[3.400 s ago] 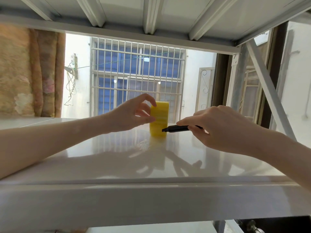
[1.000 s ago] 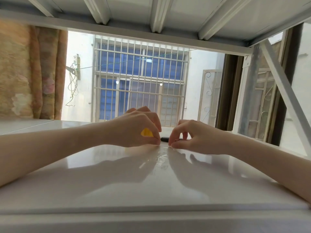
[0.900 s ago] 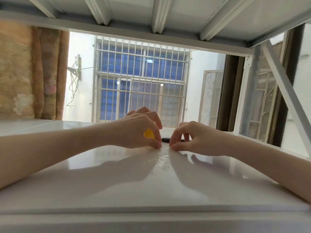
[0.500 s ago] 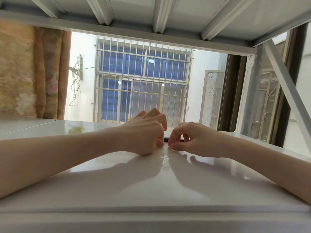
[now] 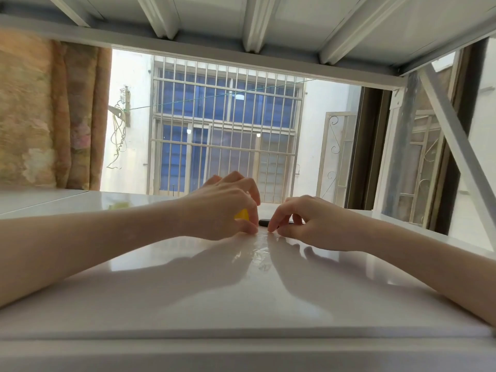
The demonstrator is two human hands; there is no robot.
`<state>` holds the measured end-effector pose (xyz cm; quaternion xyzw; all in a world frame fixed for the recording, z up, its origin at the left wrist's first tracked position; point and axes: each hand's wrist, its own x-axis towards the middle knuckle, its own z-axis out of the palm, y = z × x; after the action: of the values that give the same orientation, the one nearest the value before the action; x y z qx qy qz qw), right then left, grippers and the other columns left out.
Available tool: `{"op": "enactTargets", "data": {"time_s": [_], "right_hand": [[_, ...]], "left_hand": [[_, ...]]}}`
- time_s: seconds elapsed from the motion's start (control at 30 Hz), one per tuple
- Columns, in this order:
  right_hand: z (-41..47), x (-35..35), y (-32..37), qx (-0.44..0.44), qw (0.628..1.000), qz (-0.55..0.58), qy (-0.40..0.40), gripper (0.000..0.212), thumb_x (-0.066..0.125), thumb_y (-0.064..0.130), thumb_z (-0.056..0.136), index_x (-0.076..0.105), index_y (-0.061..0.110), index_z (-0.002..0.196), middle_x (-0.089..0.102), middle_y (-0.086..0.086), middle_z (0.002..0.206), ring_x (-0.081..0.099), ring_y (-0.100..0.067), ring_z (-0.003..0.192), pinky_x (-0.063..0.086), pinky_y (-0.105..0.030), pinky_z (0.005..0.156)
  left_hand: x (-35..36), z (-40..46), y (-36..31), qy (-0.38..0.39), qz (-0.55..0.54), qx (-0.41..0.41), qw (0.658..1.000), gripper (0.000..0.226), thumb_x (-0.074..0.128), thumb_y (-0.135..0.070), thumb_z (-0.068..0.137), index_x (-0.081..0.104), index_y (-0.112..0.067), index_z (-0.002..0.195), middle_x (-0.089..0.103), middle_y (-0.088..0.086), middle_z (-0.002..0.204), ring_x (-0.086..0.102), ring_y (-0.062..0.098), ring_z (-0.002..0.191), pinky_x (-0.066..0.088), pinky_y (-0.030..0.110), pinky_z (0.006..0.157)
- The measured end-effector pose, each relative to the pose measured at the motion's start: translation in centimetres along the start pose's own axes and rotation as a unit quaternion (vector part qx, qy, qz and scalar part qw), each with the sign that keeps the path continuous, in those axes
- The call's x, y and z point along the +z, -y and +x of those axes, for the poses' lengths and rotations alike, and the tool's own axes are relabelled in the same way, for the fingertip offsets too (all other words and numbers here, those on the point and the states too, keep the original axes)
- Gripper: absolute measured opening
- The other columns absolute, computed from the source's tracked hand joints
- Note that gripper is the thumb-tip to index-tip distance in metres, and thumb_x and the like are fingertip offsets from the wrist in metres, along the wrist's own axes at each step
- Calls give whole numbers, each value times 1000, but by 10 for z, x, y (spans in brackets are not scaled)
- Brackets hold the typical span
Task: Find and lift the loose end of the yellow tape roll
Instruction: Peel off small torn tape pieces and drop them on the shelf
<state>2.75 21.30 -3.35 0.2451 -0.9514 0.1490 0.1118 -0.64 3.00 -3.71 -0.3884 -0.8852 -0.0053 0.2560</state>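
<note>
My left hand curls round the tape roll; right hand fingertips, bent and empty, hover just beside it

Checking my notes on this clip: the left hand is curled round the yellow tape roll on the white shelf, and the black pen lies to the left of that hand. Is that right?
Not quite. In the head view the black pen lies to the right of the left hand, between it and the right hand. The rest holds: the left hand is curled round the yellow tape roll on the white shelf.
</note>
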Motion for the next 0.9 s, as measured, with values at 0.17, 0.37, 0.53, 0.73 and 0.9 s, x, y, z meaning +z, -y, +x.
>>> {"op": "enactTargets", "data": {"time_s": [0.17,0.37,0.53,0.73,0.9], "right_hand": [[-1,-3,-1,1,1000,-7,-6,18,54,17,88,70,21,94,68,2,91,51,-3,67,39,-10,62],[-2,-5,-4,26,999,-10,-27,24,51,8,85,70,23,86,59,18,74,51,2,64,37,-8,58],[-3,-7,-7,44,997,-12,-63,21,49,6,85,66,18,89,58,10,75,49,-3,64,36,-13,56],[-5,-9,-6,50,997,-2,-59,20,47,3,85,62,15,91,56,7,78,50,-5,69,38,-13,57],[-4,-8,-6,53,997,8,-49,22,47,2,84,62,17,89,57,8,77,51,-6,68,37,-13,57]], "left_hand": [[1,3,-5,-12,14,22,1000,14,55,-38,88,67,-31,91,45,-16,122,28,5,121,17,24,92],[6,3,-10,-39,6,42,998,14,51,-40,90,61,-36,99,47,-17,120,32,5,118,22,26,94],[5,7,-19,-48,-78,67,994,16,54,-42,86,65,-42,98,44,-25,98,30,-4,96,22,16,82],[5,8,-21,4,-87,44,995,10,52,-41,89,61,-41,92,45,-20,107,28,-1,100,17,19,74],[7,8,-20,16,-92,31,995,11,52,-43,88,61,-42,94,44,-20,111,28,0,104,18,22,83]]}}
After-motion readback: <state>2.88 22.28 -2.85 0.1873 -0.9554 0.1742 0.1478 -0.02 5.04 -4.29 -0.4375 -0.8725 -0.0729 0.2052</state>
